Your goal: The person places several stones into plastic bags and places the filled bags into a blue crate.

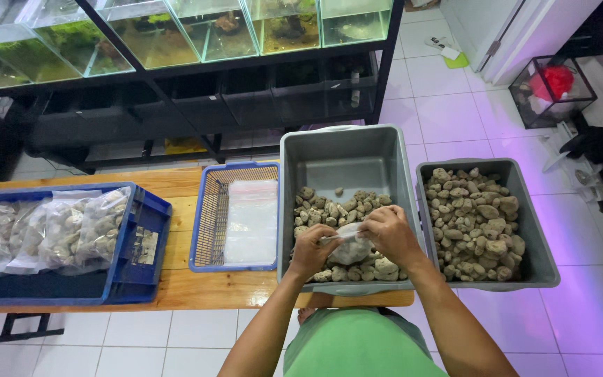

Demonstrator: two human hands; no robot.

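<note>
Two grey tubs of rocks – one (347,164) under the hands, the other (535,230) at its 3 o'clock. Two blue baskets too, one (211,216) with flat empty bags, one (137,258) with about four filled bags. Both hands – left (312,250), right (390,234) – pinch one clear bag (350,248), lumpy with pale rocks, over the near tub.

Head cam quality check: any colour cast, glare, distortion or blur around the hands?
Head view: purple-pink cast on the floor tiles; glare streak on the wooden table edge; wide-angle bowing of the aquarium rack; left hand, right hand and plastic bag reasonably sharp.
</note>
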